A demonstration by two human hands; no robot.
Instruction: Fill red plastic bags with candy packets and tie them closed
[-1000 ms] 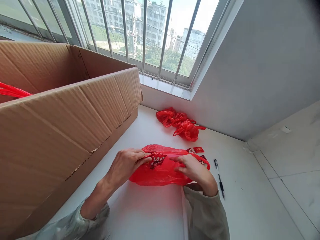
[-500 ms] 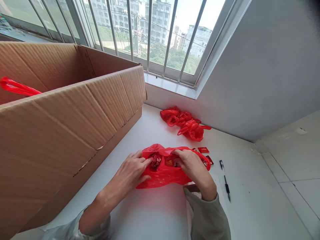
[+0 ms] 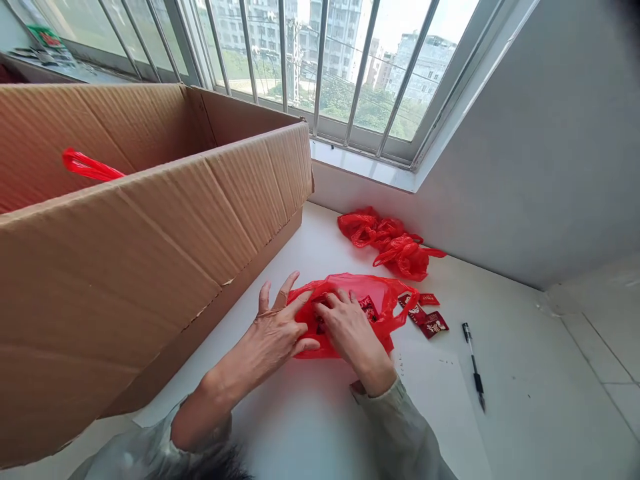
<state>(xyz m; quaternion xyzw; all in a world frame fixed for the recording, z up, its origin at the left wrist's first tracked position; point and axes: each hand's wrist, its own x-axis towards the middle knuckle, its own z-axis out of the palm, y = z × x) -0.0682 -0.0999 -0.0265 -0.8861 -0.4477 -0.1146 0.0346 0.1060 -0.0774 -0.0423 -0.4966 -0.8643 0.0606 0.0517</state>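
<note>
A red plastic bag [image 3: 377,300] lies flat on the white table [image 3: 525,413] in front of me, with small red packets showing through it. My left hand [image 3: 277,330] presses on the bag's left end with fingers spread. My right hand [image 3: 350,330] lies on the bag's middle, fingers curled over the plastic and the packets inside. Two loose red packets [image 3: 430,321] lie just right of the bag's handle.
A large open cardboard box [image 3: 150,220] fills the left side, with a red bag handle [image 3: 87,165] poking out. Crumpled red bags [image 3: 393,241] lie near the wall. A black pen [image 3: 474,365] lies on the right. A barred window is behind.
Both hands shifted left on the bag and now press down on it. The left hand let go of the packet and spread its fingers. The camera view swung slightly.
</note>
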